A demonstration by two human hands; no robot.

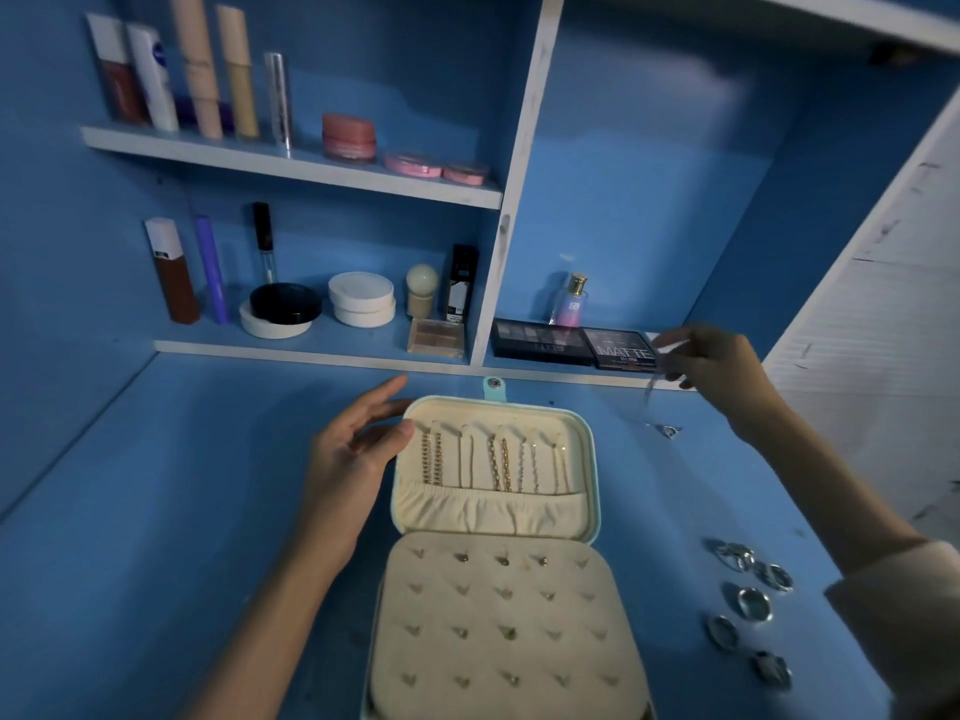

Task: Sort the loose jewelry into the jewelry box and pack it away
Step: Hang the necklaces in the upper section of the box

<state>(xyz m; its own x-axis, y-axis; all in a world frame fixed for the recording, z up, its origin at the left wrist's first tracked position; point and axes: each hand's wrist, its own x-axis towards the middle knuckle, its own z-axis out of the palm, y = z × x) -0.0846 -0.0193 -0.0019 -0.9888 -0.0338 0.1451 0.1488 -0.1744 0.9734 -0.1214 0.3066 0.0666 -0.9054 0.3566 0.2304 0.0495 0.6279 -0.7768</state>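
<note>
Step in hand, as judged: hanging a further chain in the lid of the open jewelry box with mint-green shell and cream velvet lining [592, 475], which lies flat on the blue painted surface [208, 511] directly before the person. Left hand [358, 454]: fingers straight and relaxed, gripping nothing, thumb resting on the lid's left rim, which is adequate as a brace. Right hand [722, 371]: raised to the right of the box and well apart from it, fingers pinching a thin pale strand [652, 387] that dangles below them. The strand is blurred, probably a fine chain. Recommended: carry the strand across hanging free so it cannot knot, loop it over a hook at the lid's top, and tuck the tail into the gathered elastic pocket [488, 511], with the left hand pressing the lid flat meanwhile. Whether a hook is free cannot be told — the row of gold link chains [498, 462] looks full. Materials: the velvet is soft and matte and is likely to snag fine links; the chains are limp, from chunky links to hair-thin. The lower cream panel [483, 657] is padded and dimpled in rows, with some dimples holding small studs. Hard, glossy silver rings [753, 602] lie loose on the surface to the right — not yet sorted.
</note>
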